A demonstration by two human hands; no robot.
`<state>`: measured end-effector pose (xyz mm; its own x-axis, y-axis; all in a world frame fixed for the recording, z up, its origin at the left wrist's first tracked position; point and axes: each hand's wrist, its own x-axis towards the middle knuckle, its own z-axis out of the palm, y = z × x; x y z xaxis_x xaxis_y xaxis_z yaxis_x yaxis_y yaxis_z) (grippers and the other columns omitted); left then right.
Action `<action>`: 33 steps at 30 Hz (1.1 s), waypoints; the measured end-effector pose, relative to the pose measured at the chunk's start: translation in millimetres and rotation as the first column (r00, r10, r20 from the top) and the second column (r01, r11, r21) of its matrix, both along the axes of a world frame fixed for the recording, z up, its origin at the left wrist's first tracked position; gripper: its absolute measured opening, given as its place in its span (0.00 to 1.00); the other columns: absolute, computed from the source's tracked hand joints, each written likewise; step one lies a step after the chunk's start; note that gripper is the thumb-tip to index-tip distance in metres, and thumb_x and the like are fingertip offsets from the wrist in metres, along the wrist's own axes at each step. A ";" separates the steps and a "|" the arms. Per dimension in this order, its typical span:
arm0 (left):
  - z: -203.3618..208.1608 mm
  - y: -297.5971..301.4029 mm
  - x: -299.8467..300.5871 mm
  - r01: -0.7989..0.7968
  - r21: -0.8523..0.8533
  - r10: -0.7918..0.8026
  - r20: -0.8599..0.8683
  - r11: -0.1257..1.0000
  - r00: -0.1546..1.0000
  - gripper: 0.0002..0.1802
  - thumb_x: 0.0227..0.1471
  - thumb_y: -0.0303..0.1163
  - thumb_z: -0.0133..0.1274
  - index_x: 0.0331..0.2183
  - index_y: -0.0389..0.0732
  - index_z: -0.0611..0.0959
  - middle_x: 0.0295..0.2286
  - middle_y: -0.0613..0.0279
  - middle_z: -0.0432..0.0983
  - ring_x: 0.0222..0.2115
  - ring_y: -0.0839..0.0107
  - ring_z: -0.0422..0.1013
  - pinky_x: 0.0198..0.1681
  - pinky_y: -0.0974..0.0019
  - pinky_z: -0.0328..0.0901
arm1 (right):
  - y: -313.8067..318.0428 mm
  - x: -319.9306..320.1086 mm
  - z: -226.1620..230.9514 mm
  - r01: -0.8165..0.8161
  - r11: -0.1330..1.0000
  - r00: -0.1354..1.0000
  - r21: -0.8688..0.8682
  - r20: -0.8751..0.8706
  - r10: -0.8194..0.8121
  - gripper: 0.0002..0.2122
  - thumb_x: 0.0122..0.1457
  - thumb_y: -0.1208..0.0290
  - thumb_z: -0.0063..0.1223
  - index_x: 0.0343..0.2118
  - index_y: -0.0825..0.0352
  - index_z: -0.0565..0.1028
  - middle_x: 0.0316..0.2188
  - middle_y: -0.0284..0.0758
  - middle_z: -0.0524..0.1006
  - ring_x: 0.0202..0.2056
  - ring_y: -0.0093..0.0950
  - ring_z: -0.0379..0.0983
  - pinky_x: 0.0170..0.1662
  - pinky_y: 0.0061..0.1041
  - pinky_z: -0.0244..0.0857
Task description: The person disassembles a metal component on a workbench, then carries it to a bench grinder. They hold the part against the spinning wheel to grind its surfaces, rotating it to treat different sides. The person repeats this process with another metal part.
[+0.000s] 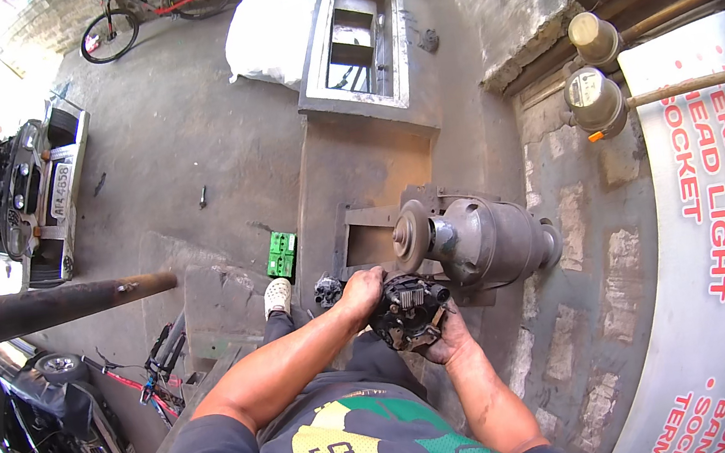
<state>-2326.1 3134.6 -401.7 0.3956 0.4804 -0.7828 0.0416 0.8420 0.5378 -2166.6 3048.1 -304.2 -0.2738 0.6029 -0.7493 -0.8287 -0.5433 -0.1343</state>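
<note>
Between both my hands is a black-and-grey alternator (406, 315), its finned rectifier side facing up. My left hand (363, 297) is closed on its upper left edge. My right hand (448, 335) grips it from the lower right, with some fingers hidden beneath. The alternator is right below the round wheel (412, 234) of a grey bench grinder (494, 239); from here I cannot tell whether they touch. A smaller dark metal part (328, 291) sits just left of my left hand.
A green battery (282, 254) stands on the ground near my shoe (277, 296). Ahead is a metal box (352, 43) with an open top. A rusty pole (59, 309) juts in from the left. The wall with round meters (597, 101) and a white sign (717, 177) closes the right side.
</note>
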 end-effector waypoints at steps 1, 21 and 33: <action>-0.6 1.7 -0.4 0.012 0.030 -0.011 -0.011 0.999 1.000 0.21 0.65 0.38 0.43 0.37 0.32 0.85 0.30 0.50 0.81 0.29 0.61 0.79 0.35 0.55 0.72 | -0.7 -0.6 -1.4 0.001 1.000 1.000 0.018 -0.013 0.000 0.25 0.69 0.49 0.45 0.59 0.61 0.78 0.55 0.38 0.82 0.56 0.37 0.78 0.63 0.44 0.71; 62.7 -35.1 -36.5 0.084 0.464 -0.095 -0.001 0.882 0.996 0.24 0.67 0.40 0.44 0.42 0.29 0.87 0.37 0.51 0.85 0.38 0.61 0.79 0.47 0.60 0.70 | -30.9 22.6 9.8 -0.302 0.950 0.895 0.078 0.366 0.254 0.34 0.67 0.39 0.52 0.65 0.65 0.71 0.57 0.40 0.80 0.56 0.35 0.78 0.63 0.40 0.71; 16.9 -11.7 -5.2 -0.214 -0.031 0.216 0.147 0.976 0.965 0.20 0.66 0.39 0.47 0.38 0.33 0.85 0.32 0.53 0.83 0.32 0.63 0.78 0.39 0.57 0.73 | -13.8 3.9 -3.7 -0.038 0.999 0.984 0.013 0.173 0.035 0.31 0.68 0.38 0.47 0.61 0.60 0.76 0.56 0.36 0.81 0.56 0.35 0.78 0.62 0.44 0.72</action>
